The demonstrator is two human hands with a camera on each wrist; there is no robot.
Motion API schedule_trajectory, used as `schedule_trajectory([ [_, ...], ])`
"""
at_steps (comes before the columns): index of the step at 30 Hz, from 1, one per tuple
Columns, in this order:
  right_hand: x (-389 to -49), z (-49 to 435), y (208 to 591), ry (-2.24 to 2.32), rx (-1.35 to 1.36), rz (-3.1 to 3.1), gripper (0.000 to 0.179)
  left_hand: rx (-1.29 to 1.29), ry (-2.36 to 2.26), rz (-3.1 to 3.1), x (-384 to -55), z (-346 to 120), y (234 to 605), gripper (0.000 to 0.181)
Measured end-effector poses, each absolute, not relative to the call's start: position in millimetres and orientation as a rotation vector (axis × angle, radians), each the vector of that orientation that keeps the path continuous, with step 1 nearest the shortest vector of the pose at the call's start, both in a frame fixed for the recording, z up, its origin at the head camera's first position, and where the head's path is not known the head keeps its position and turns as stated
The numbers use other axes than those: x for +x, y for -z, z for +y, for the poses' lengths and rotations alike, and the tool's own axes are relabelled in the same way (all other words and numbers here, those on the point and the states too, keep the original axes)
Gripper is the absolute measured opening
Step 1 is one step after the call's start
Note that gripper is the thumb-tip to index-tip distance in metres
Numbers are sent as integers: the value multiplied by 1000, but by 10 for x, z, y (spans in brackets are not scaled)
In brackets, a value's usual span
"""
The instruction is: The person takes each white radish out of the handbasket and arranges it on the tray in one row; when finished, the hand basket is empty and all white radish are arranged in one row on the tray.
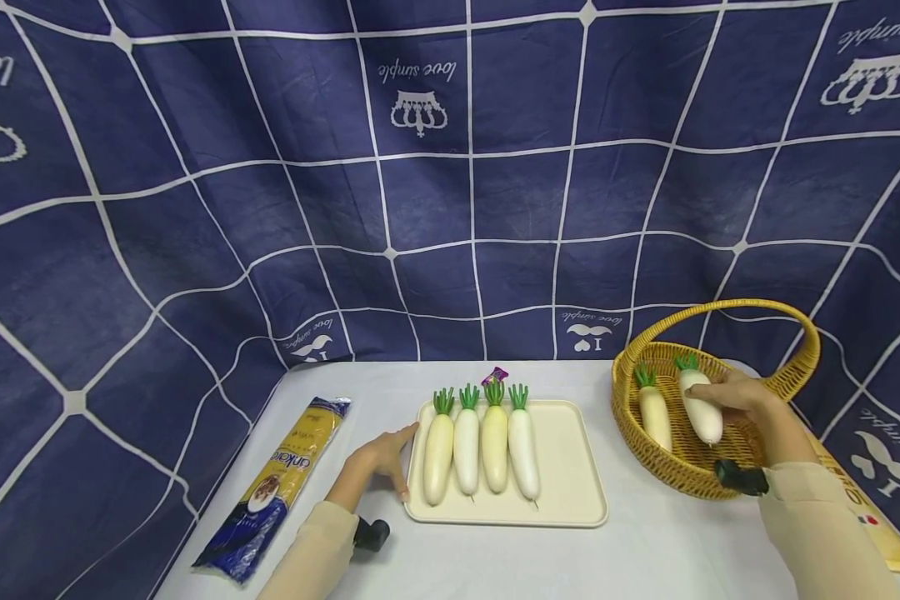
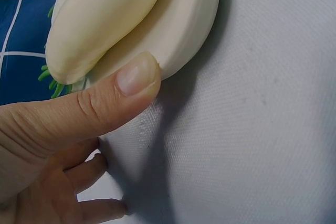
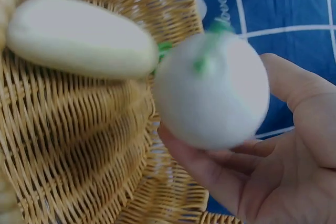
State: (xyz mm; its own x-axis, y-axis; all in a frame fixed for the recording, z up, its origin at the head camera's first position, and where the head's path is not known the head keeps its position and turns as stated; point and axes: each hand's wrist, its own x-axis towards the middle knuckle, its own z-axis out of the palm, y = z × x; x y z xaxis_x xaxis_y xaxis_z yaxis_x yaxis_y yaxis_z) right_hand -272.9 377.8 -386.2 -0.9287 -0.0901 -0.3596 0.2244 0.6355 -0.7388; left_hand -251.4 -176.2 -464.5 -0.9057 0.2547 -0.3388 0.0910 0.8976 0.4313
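Note:
My right hand [image 1: 738, 393] grips a white radish [image 1: 701, 417] with a green top, inside or just above the wicker basket [image 1: 671, 473]. In the right wrist view, thumb and fingers curl round this radish [image 3: 212, 98]. A second, creamier radish [image 1: 654, 418] lies in the basket to its left. Several radishes with green tops lie side by side on the cream tray [image 1: 570, 475], among them a yellowish one [image 1: 438, 458] at the left. My left hand [image 1: 378, 460] is spread beside the tray's left edge, its thumb at the rim; whether it touches, I cannot tell.
A blue and yellow pasta packet [image 1: 277, 492] lies at the table's left. Behind the tray is a small purple wrapper [image 1: 497, 375]. A yellowish packet [image 1: 873, 521] lies partly behind the right arm. The basket handle [image 1: 720, 307] arches high, and a blue curtain [image 1: 525, 200] hangs behind.

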Motion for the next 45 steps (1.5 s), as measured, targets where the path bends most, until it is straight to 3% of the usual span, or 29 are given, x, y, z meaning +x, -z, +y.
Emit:
schedule_trajectory([
  [22, -2382, 3353, 3904, 1352, -58, 2615, 79, 242, -589, 2661, -2514, -1761, 4650, 119],
  [45, -2055, 3057, 4046, 1491, -94, 2639, 80, 218, -597, 2659, -2507, -1739, 4628, 119],
])
